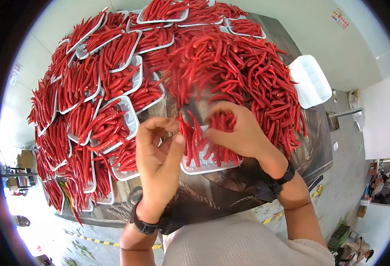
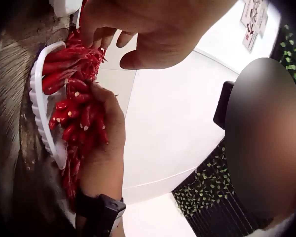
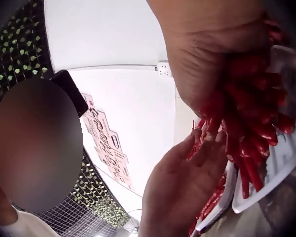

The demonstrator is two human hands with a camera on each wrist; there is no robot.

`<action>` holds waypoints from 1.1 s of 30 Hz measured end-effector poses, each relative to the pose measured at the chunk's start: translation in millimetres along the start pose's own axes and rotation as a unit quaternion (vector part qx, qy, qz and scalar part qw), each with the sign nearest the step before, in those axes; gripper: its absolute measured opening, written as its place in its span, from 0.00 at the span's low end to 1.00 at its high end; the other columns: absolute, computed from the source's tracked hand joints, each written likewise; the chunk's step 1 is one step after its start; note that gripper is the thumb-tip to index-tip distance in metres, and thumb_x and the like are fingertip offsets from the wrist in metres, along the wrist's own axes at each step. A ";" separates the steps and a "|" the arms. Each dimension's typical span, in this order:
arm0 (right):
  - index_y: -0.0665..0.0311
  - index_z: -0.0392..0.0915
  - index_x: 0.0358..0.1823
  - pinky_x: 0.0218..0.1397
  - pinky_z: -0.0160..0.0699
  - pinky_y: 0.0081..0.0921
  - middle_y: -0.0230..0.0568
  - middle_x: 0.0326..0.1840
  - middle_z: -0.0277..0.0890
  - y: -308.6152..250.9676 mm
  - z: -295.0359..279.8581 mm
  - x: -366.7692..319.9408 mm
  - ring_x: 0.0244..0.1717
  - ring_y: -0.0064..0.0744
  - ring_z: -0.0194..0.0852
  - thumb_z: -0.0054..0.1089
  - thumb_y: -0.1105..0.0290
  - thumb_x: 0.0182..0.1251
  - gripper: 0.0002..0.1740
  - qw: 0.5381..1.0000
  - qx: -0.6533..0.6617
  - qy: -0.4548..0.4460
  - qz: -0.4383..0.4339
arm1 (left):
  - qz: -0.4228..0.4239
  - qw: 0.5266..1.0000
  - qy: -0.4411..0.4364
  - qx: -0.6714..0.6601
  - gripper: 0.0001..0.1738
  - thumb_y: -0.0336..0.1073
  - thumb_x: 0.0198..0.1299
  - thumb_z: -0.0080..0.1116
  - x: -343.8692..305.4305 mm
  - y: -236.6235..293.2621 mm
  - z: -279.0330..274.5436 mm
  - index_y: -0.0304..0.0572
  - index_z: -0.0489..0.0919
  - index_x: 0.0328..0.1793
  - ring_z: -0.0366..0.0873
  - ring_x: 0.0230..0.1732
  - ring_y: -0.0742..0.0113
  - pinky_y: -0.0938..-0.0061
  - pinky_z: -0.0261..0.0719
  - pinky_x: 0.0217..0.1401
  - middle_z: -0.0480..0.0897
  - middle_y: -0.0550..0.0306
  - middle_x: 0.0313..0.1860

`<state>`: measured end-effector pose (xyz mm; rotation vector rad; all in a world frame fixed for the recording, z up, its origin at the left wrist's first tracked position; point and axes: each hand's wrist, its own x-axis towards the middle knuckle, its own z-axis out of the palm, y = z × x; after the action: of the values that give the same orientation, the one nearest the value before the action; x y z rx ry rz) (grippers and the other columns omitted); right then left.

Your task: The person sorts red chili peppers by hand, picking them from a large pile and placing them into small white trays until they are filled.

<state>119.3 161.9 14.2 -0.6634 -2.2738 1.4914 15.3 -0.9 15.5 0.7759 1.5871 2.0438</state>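
Observation:
My right hand (image 1: 243, 131) grips a bunch of red chili peppers (image 1: 221, 153) over the right part of a white ribbed foam tray (image 1: 210, 167). Their stem ends stick out towards me, as the left wrist view also shows beside the right hand (image 2: 111, 131). More chilies (image 1: 189, 139) lie in the tray's left part. Just left of these is my left hand (image 1: 159, 164), its fingers loosely bent and the thumb apart. In the right wrist view, the fingertips of the left hand (image 3: 182, 182) are right at several thin chilies (image 3: 200, 140).
A large heap of loose chilies (image 1: 248, 75) spreads over the table's (image 1: 159, 108) far and right side. Many filled trays (image 1: 130, 117) overlap each other on the left and at the back. White empty trays (image 1: 311, 82) are stacked at the right edge.

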 end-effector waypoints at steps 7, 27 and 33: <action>0.67 0.78 0.40 0.54 0.71 0.25 0.38 0.39 0.78 2.4 -5.4 2.6 0.44 0.25 0.75 0.69 0.69 0.50 0.17 0.998 -0.021 -0.048 -0.024 | 0.043 0.979 -0.064 0.189 0.24 0.24 0.64 0.52 -4.0 -14.7 2.5 0.32 0.64 0.66 0.67 0.66 0.54 0.62 0.65 0.71 0.69 0.43 0.63; 0.68 0.71 0.52 0.48 0.76 0.36 0.51 0.50 0.71 2.7 22.7 -8.5 0.46 0.51 0.74 0.64 0.62 0.60 0.24 0.946 -0.179 0.215 -0.163 | 0.144 0.905 -0.133 0.377 0.42 0.25 0.50 0.64 -7.5 -18.1 13.2 0.36 0.58 0.73 0.53 0.75 0.45 0.57 0.53 0.76 0.56 0.39 0.74; 0.67 0.71 0.50 0.55 0.68 0.43 0.51 0.48 0.72 26.5 24.7 -1.9 0.51 0.54 0.70 0.56 0.65 0.66 0.16 0.940 -0.115 0.226 -0.228 | 0.158 0.903 -0.131 0.377 0.44 0.28 0.48 0.67 -7.5 -24.1 14.8 0.37 0.59 0.72 0.54 0.73 0.38 0.52 0.55 0.73 0.55 0.32 0.73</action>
<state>113.3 151.0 -19.9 -0.4364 -2.0599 0.7715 30.8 11.0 -6.2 1.5936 2.2021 1.3657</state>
